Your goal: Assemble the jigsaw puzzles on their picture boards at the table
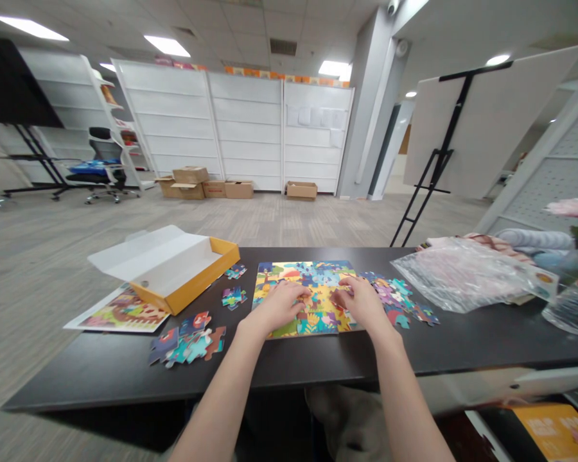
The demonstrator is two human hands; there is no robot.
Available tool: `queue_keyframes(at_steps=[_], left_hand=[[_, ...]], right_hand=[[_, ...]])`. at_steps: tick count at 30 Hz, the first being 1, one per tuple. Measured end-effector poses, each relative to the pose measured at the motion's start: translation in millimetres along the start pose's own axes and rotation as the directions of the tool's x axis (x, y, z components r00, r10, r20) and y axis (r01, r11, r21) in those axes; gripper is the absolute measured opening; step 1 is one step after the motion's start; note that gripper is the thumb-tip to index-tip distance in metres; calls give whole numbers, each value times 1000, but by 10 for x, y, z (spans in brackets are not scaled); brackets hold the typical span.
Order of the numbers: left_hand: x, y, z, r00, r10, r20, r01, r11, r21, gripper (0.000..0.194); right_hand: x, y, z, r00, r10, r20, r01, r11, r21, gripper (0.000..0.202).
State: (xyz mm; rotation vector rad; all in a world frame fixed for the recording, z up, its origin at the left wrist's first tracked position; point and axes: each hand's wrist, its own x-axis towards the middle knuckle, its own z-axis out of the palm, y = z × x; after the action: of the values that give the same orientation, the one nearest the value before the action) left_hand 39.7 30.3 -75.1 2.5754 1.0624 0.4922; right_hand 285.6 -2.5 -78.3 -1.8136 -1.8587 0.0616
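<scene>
On the table, we pressed both hands flat, fingers together, on the puzzle; loose pieces lay at three o'clock, nearest our right hand, left hand farther.

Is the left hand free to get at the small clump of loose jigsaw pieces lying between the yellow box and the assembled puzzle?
Probably yes: the left hand rests on the assembled puzzle, and only bare black table separates it from those loose pieces.

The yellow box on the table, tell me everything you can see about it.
The yellow box is a long, shallow tray, apparently cardboard, with yellow outer walls and a white inside that looks empty. Its white lid is folded open towards the far left. It lies at an angle on the black table, left of the puzzle, with its near left end resting on a colourful printed sheet. Neither hand touches it.
</scene>
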Motion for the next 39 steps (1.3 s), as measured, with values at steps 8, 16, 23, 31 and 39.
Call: queue_keyframes(at_steps=[8,16,23,31,39], left_hand=[[-66,19,-59,998,-12,-62,7,996,-85,22],[-133,36,-83,999,37,-36,-38,999,-23,16],[-124,109,-82,999,29,-44,-27,999,32,27],[-189,273,-134,998,56,-34,-58,998,-35,35],[-250,325,-123,1000,20,6,-20,1000,-9,50]], right_hand=[[-52,-178,-44,980,-175,97,145,955,259,13],[-49,-202,-51,981,-178,74,154,954,258,13],[-54,-265,-76,980,-186,63,162,949,272,15],[-54,55,-90,997,69,-31,-67,996,53,16],[-125,66,-79,997,80,-11,-80,996,32,21]])
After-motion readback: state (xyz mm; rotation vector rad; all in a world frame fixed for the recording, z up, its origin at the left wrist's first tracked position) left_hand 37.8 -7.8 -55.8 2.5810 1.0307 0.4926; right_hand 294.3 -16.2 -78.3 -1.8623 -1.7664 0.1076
